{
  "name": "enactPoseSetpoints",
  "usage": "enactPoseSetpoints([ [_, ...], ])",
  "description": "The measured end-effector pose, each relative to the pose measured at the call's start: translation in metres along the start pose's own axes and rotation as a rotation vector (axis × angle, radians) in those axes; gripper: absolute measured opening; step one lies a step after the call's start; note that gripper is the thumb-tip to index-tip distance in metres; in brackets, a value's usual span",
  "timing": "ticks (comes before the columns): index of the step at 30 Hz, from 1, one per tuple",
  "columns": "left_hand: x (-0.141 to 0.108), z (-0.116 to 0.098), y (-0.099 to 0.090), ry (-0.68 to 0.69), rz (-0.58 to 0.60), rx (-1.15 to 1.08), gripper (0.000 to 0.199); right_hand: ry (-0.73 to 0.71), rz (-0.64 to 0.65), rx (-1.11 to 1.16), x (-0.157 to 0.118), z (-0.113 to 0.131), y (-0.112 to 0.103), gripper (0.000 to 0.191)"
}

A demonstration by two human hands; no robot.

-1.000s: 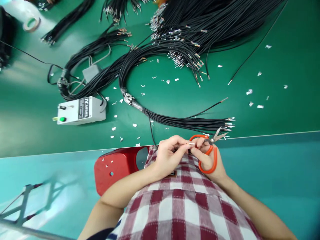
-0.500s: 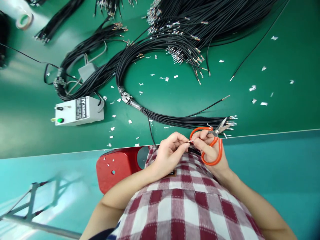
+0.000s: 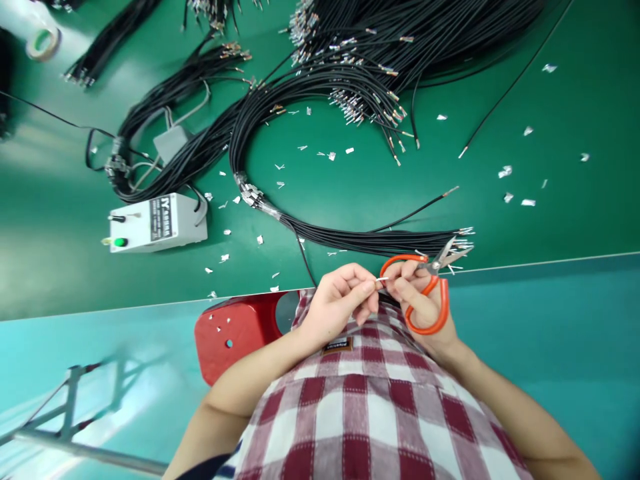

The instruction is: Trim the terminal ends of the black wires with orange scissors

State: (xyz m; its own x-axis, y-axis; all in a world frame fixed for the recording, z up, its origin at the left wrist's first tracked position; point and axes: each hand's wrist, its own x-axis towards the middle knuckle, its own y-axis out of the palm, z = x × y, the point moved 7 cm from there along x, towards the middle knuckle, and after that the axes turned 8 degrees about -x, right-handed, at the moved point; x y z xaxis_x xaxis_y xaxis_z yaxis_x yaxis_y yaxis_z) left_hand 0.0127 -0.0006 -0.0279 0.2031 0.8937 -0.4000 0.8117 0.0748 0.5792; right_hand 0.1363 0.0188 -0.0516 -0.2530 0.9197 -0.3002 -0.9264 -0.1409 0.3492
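Observation:
My left hand [image 3: 345,300] pinches a thin cable near its pale stripped end [image 3: 382,279], in front of the table's near edge. Close beside it, my right hand [image 3: 417,300] holds orange-handled scissors [image 3: 437,267], the handles looped about the fingers and the blades parted, pointing away toward the table. The right thumb and forefinger are near the pale end; whether they touch it I cannot tell. Just beyond both hands lies a bundle of black cables [image 3: 350,243] with stripped white ends, near the scissors' tips.
A white box with a green button [image 3: 157,223] stands at left on the green table [image 3: 320,193]. Larger black cable piles [image 3: 425,40] lie at the back. Foil scraps are scattered around. A tape roll [image 3: 43,44] sits far left; a red stool [image 3: 235,337] is below the edge.
My left fingers have shifted slightly on the cable end, and its pale tip now shows tilted upward between the hands. The scissors stay in my right hand, nearly unmoved.

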Motion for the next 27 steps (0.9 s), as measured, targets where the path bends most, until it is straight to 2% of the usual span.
enactPoseSetpoints([
  [3,-0.001,-0.002,-0.001,0.038,-0.049,0.091,0.024,-0.013,0.002,-0.056,0.004,0.014,0.000,0.018],
  [8,-0.005,-0.014,-0.001,0.192,-0.132,0.202,0.019,0.019,-0.001,-0.085,0.006,0.023,0.004,0.021],
  [13,-0.009,-0.015,0.000,0.207,-0.145,0.345,0.016,0.096,0.015,0.057,0.005,0.020,0.011,0.017],
  [17,-0.013,-0.024,0.000,0.357,-0.202,0.584,0.009,0.163,0.023,0.118,0.002,0.017,0.016,0.020],
  [20,-0.015,-0.030,0.000,0.471,-0.241,0.744,0.005,0.158,0.022,0.102,-0.001,0.012,0.016,0.023],
  [27,-0.015,-0.022,-0.008,0.466,-0.270,0.724,0.007,0.056,-0.078,0.020,-0.005,-0.002,0.008,0.029],
])
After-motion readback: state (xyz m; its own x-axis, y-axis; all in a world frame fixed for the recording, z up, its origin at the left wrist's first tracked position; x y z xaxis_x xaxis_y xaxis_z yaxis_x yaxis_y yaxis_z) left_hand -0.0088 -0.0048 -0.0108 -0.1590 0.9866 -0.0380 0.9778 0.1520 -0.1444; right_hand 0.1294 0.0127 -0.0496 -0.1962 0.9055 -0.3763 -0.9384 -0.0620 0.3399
